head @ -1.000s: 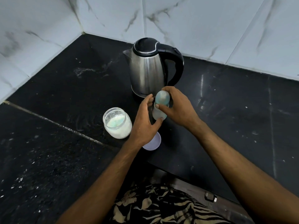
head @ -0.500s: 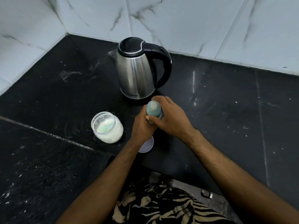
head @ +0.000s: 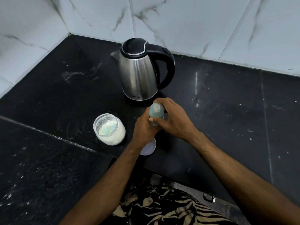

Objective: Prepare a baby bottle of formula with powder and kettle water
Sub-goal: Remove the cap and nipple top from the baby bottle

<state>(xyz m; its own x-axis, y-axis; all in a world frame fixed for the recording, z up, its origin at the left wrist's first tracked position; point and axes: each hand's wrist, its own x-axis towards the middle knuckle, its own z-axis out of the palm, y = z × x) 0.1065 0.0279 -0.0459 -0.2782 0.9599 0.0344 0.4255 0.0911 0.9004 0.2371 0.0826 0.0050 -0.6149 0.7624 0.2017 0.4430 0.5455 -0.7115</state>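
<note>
Left hand [head: 144, 127] now gripping bottle [head: 156, 113]

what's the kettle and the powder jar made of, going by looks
Kettle: brushed stainless steel body by its streaky sheen, with a glossy black lid and handle, probably plastic. Powder jar: clear glass or plastic, hard to tell which; the white powder shows through its wall.

One small line of dark print stands low on the steel body of the electric kettle [head: 138, 75], near its base; the letters are too small and blurred to read; no other text is legible.
</note>
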